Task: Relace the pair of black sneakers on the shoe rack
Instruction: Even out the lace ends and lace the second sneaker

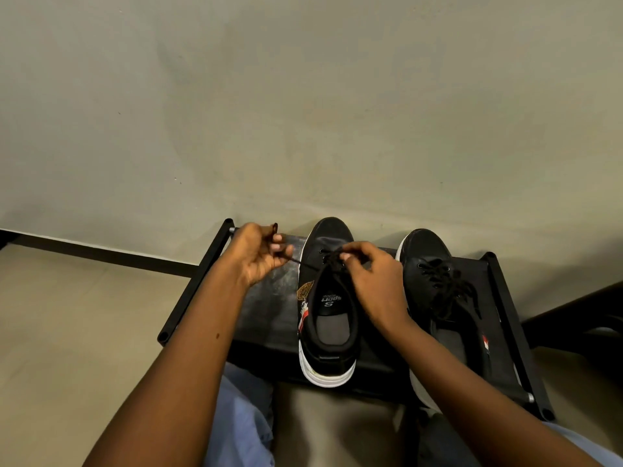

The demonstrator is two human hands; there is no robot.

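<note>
Two black sneakers with white soles stand toes-away on a black shoe rack (269, 308). The left sneaker (328, 308) has its lace only partly through the front eyelets. My left hand (259, 254) is to its left, pinching one end of the black lace (298, 261), which runs taut from the shoe to my fingers. My right hand (374, 281) rests over the shoe's tongue area, pinching the lace by the eyelets. The right sneaker (435, 284) carries a loosely laced, untied black lace.
The rack has black tube frames at its left (195, 281) and right (515, 318) edges and stands against a grey wall (303, 112) with a dark skirting strip. Beige floor lies to the left. My knees in light blue trousers (242, 416) are below the rack. A dark object (580, 318) sits at right.
</note>
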